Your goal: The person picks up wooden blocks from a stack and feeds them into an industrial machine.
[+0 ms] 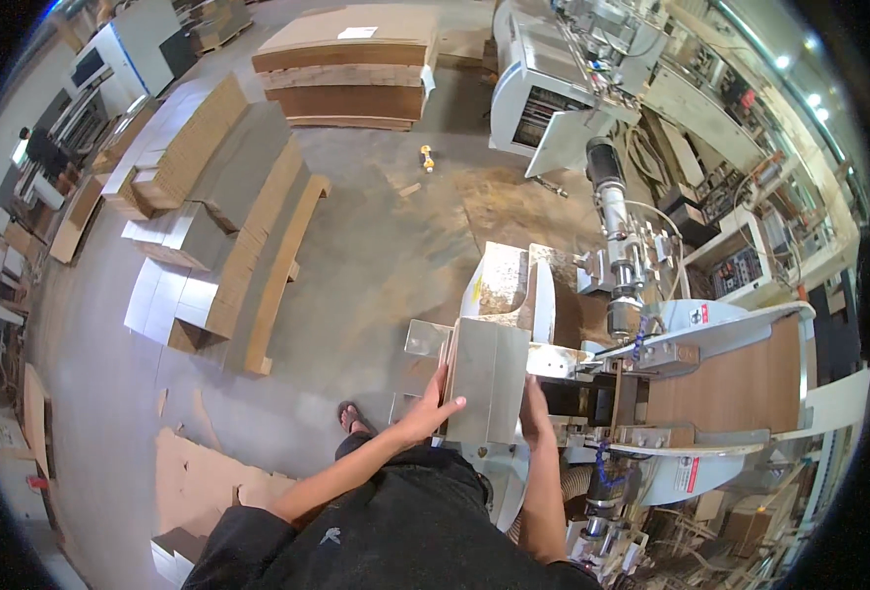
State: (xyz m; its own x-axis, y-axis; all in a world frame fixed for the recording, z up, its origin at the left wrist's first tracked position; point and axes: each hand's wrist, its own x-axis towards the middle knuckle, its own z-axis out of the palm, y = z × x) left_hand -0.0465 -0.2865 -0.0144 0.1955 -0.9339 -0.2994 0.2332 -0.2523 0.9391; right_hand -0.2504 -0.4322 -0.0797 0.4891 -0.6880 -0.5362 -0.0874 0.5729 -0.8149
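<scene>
In front of me a stack of narrow grey panels [489, 379] lies over the near end of a machine. My left hand [427, 413] grips the stack's left side, its thumb lying on the top face and its fingers along the edges. Against the right side presses my right hand [535, 411], its fingers pointing away from me and partly hidden by the stack. Just right of that hand are the machine's white metal plate [560, 360] and a dark slot. One wood-coloured panel [725, 379] lies between the machine's white side guides.
Grey panels are stacked on a wooden pallet [279, 295] to the left. A large pile of brown boards [346, 49] stands farther off. A cylindrical motor unit [612, 221] rises beyond the machine. Torn cardboard [204, 472] and a yellow-and-white object [427, 158] lie on the floor.
</scene>
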